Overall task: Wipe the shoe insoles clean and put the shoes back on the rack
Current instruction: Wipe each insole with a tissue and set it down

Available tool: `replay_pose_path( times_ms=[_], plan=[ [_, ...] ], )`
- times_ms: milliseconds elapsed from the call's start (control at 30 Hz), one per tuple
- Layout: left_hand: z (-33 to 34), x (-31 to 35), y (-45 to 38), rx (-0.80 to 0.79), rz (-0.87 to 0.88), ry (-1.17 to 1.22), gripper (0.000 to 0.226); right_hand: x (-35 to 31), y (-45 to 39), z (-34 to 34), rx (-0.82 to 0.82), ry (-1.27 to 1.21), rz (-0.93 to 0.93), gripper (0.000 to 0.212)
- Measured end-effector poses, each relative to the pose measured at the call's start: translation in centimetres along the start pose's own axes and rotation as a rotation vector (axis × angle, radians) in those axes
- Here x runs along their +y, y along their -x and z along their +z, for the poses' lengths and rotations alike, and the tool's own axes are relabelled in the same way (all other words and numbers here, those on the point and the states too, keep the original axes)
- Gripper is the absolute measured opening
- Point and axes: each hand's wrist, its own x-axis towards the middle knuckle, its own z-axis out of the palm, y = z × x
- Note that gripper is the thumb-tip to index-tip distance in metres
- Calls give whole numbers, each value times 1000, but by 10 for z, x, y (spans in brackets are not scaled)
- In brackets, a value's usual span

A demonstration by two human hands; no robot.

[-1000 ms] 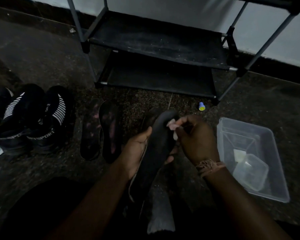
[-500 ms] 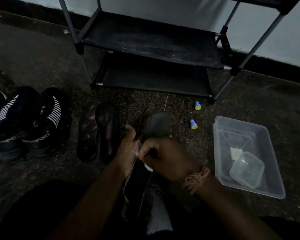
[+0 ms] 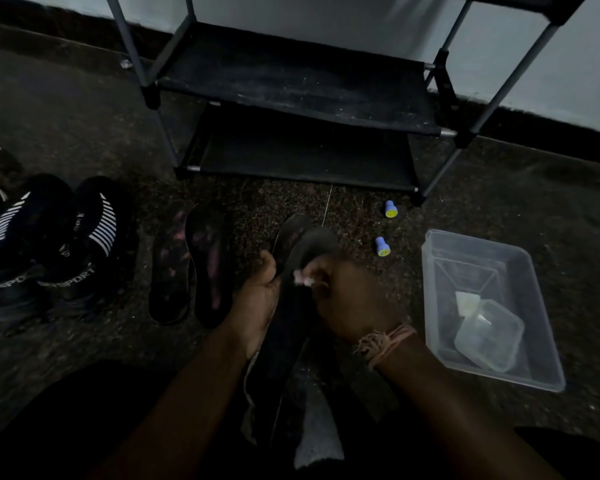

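Wiping a long dark foam insole [image 3: 284, 327] held in the left hand [image 3: 257, 303], right hand [image 3: 347, 299] pinching a small pale wipe [image 3: 302, 277], with striped black sneakers [image 3: 49, 244] left of the grip not yet racked.

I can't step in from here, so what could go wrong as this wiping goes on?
The left hand grips only one edge of the long dark insole, so it may flex or slip under the right hand pressing the small pale wipe. Two blue caps nearby could be knocked.
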Motion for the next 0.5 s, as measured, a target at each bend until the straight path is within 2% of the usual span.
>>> replay_pose_path(
  times_ms=[67, 133, 167, 233, 300, 367, 400, 500],
  plan=[
    [-2, 4, -1, 123, 51, -66, 62, -7, 4, -4, -243, -1, 19, 12],
    [-4, 1, -7, 77, 11, -38, 65, -8, 7, -11, -510, -25, 3, 11],
    [-4, -1, -7, 85, -23, -16, 68, -6, 9, -15, -592, -55, 7, 11],
    [-7, -8, -8, 39, -59, -7, 68, -2, 12, -24, -578, -175, 69, 10],
    [-5, -10, -4, -33, -71, 18, 60, 5, 8, -29, -397, -297, 176, 9],
    [-5, -11, -3, -44, -68, 71, 51, 14, 3, -29, -234, -301, 303, 12],
    [-5, -12, -5, -39, -81, 76, 50, 16, 2, -29, -239, -287, 360, 19],
    [-3, -12, -8, -36, -93, 35, 53, 21, 2, -18, -498, -377, 500, 26]
  ],
)
